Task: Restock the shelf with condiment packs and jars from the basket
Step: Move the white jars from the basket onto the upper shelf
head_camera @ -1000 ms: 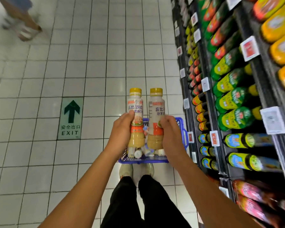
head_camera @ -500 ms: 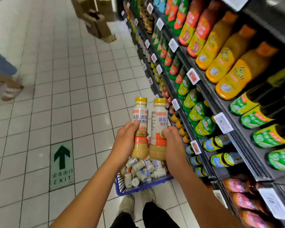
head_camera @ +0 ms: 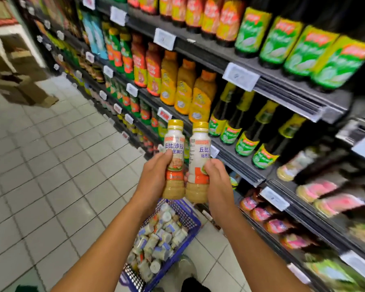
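Observation:
Two yellow-capped dressing bottles stand upright side by side in front of me. My left hand [head_camera: 154, 180] grips the left bottle [head_camera: 174, 148] around its middle. My right hand [head_camera: 217, 182] grips the right bottle [head_camera: 199, 150] the same way. Both are held above a blue wire basket [head_camera: 190, 213] on the floor, filled with several more small bottles [head_camera: 158, 241]. The black shelf unit [head_camera: 240, 159] rises to the right of my hands, a little apart from the bottles.
The shelves carry rows of orange sauce bottles [head_camera: 185, 87], green-labelled dark bottles [head_camera: 247, 133] and pink packs [head_camera: 329, 199], with white price tags [head_camera: 240, 76] on the rails. Cardboard boxes [head_camera: 19, 81] stand at the far end of the tiled aisle. My shoes [head_camera: 177, 272] show beside the basket.
My view has swung up and right from the floor toward the shelves. Both hands rose with the bottles, away from the basket, and moved closer to the shelf.

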Demonstrator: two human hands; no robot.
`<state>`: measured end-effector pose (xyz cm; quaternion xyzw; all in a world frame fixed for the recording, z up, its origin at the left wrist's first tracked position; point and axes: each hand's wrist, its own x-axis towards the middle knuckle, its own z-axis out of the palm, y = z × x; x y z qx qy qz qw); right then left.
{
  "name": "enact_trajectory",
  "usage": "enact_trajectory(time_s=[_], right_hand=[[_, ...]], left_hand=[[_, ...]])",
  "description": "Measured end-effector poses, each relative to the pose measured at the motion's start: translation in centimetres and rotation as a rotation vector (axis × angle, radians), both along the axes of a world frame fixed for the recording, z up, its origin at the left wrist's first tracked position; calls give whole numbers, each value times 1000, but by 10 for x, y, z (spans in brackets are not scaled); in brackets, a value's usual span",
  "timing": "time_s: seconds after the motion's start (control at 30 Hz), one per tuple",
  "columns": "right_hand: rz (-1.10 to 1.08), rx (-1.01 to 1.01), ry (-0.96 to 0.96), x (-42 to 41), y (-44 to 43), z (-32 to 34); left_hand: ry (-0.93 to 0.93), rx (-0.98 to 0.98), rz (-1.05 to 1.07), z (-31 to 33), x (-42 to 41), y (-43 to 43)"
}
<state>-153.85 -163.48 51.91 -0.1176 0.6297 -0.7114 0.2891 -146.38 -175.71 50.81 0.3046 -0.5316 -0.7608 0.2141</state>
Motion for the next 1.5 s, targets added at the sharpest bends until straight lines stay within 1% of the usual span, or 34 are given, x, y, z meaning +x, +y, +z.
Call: enact_trajectory(time_s=[0.13, 0.3, 0.37, 0.47, 0.57, 0.73, 0.87, 0.97, 1.1, 1.3, 1.4, 1.5], right_hand=[[-167, -47, 25, -11, 33, 13], [-337, -52, 100, -24, 80, 35], [-386, -53, 127, -28, 99, 45], [-395, -77, 163, -33, 127, 61], [-410, -104, 220, -38, 153, 76], [-510, -94, 349, -55, 193, 101], [-539, -99, 393, -70, 223, 121], [-536, -101, 434, -84, 243, 134], [-514, -54, 496, -104, 264, 145], [-541, -55, 519, -136, 281, 168], [-568, -44, 550, -154, 283, 183], [-577, 1, 589, -173, 282, 199]], left_hand=[[58, 34, -102, 16, -31, 21], [149, 40, -299, 40, -65, 56], [192, 46, -358, 50, -77, 74], [236, 79, -432, 67, -90, 102], [280, 39, -513, 83, -103, 129], [367, -81, -640, 108, -125, 165], [389, -170, -676, 126, -150, 189], [408, -198, -668, 138, -169, 206], [437, -258, -676, 152, -190, 221], [485, -374, -693, 180, -221, 225], [498, -422, -734, 195, -239, 222], [473, -434, -792, 208, -261, 218]])
